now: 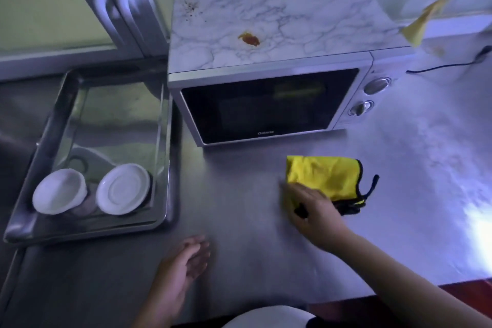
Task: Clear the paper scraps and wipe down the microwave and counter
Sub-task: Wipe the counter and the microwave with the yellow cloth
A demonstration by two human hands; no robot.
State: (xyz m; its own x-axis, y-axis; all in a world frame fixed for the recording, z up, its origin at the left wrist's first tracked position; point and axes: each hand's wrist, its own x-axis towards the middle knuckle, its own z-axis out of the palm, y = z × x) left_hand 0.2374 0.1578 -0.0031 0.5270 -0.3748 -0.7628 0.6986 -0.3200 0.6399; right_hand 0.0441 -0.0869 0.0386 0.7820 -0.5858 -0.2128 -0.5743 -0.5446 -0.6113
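One metal tray (pixel 80 233) far left, two white dishes inside: bowl (pixel 60 192), plate (pixel 123 188). Left hand (pixel 183 261) low centre over steel counter (pixel 239 194), fingers relaxed, holding nothing. One microwave (pixel 266 106), door closed, two knobs; marble-pattern top carries one orange-brown stain (pixel 249 39) and dark specks (pixel 191 6) at back left. One yellow cloth (pixel 323 176), black-edged, folded, on counter before microwave. Right hand (pixel 311 210) on its near-left corner, blurred; gripping or pressing, cannot tell. One yellow paper scrap (pixel 423 21) beside microwave's back right corner.
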